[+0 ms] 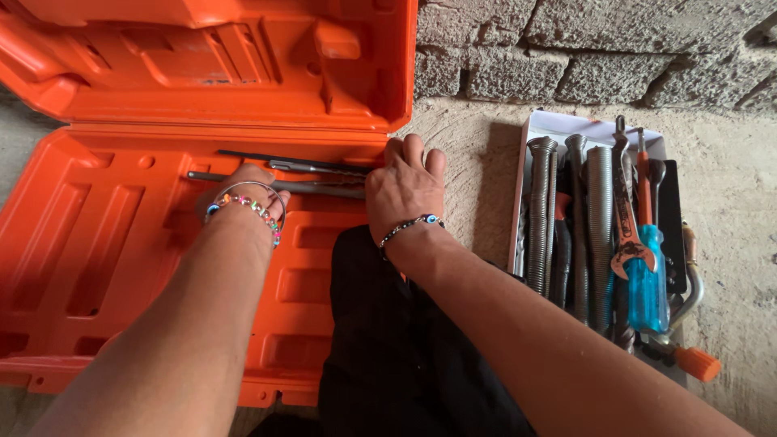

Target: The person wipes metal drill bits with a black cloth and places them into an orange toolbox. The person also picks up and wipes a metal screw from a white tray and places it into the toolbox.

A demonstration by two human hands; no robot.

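An open orange plastic tool case lies on the ground, its lid standing up behind. Long metal drill bits lie in a slot along the case's back edge. My left hand, with a beaded bracelet and a bangle on the wrist, rests inside the case with its fingers on the bits. My right hand, wearing a dark beaded bracelet, is at the case's right rim, fingers curled over the bits' right end. Whether either hand grips a bit is hidden.
A shallow white box at the right holds several long metal springs, a blue-handled screwdriver, an adjustable wrench and other tools. A rough block wall stands behind. Dark clothing covers my knee below.
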